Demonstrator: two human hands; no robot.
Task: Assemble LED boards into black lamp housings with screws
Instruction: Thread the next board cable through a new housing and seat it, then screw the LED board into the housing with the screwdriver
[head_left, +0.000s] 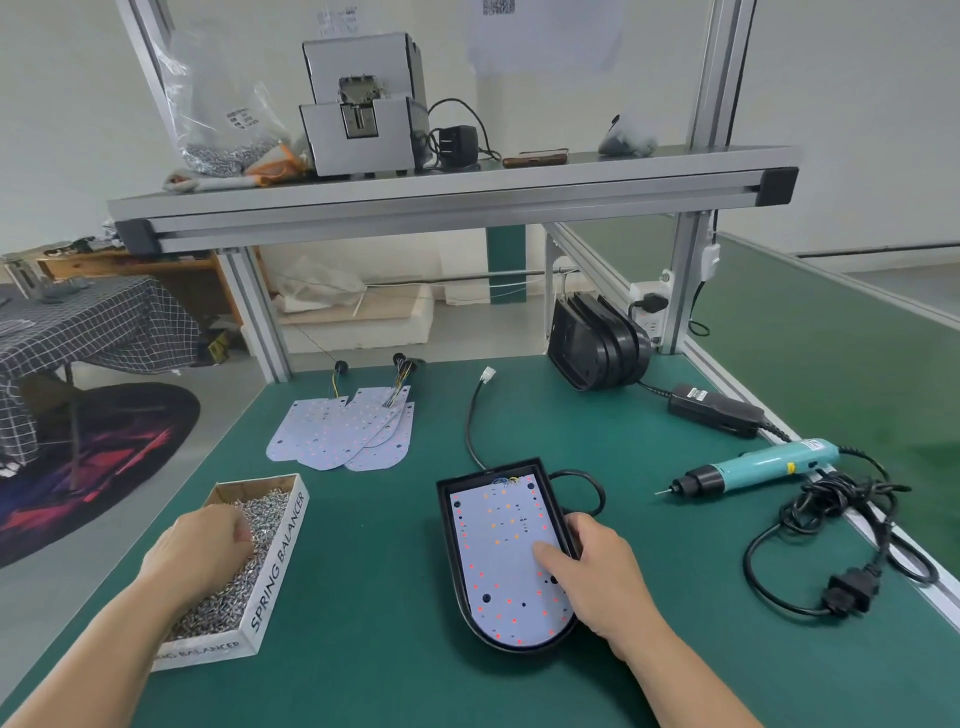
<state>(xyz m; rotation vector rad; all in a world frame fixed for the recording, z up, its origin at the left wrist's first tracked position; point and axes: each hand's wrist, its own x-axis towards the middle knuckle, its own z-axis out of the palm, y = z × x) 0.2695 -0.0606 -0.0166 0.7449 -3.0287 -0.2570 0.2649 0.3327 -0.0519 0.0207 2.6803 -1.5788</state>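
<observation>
A black lamp housing (451, 540) lies on the green table in front of me with a white LED board (498, 561) seated inside it. My right hand (597, 566) rests on the housing's right edge, its thumb pressing on the board and its fingers curled round the rim. My left hand (200, 551) is down in a cardboard box of screws (283, 561), fingers curled into the pile; whether it holds any screws is hidden. A teal electric screwdriver (753, 465) lies to the right, untouched.
Spare LED boards (343, 431) with wires lie fanned at the back left. Stacked black housings (597, 343) lean at the back right by a power adapter (714, 413). Tangled cord and a plug (847, 597) lie near the right edge. A shelf (447, 197) overhangs the table.
</observation>
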